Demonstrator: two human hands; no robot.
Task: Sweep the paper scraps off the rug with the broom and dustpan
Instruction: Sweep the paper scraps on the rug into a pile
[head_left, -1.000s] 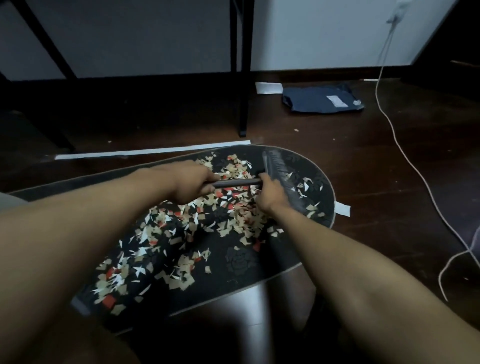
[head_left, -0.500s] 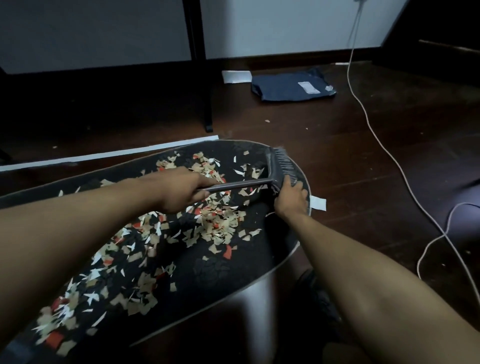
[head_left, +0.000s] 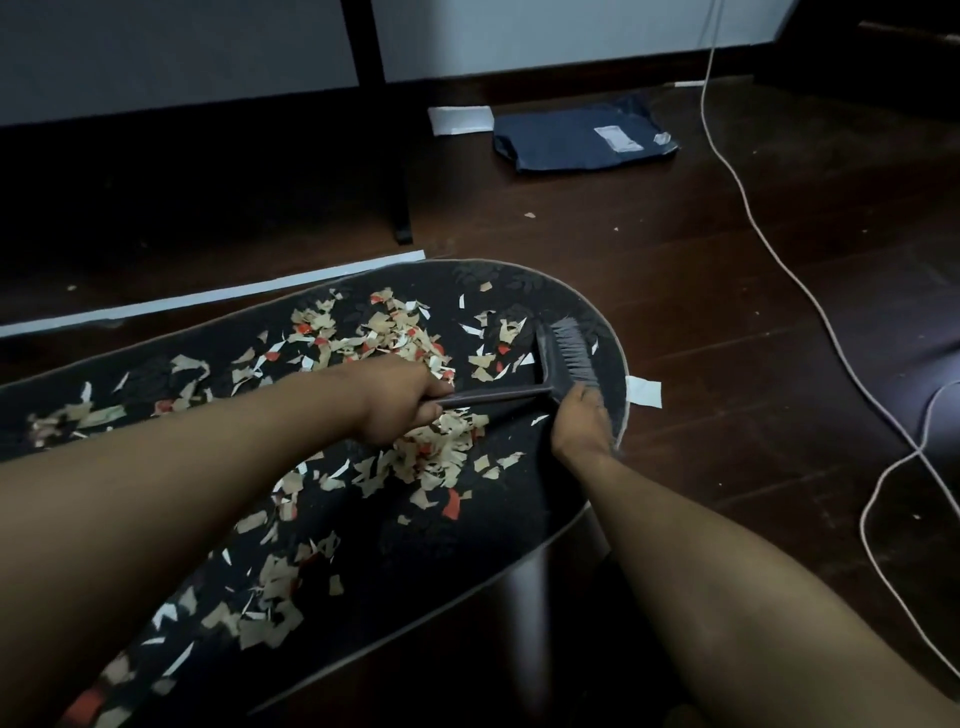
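Broom (head_left: 566, 358) shifted rightward; two hands, one rug (head_left: 467, 545).

Black floral-patterned rug (head_left: 467, 525); beige, white, red paper scraps (head_left: 426, 452); grey broom (head_left: 563, 358); dark brown floor (head_left: 727, 312).

The broom (head_left: 563, 358) head now sits nearer the rug's (head_left: 519, 519) three-o'clock edge, a cleared strip behind it.
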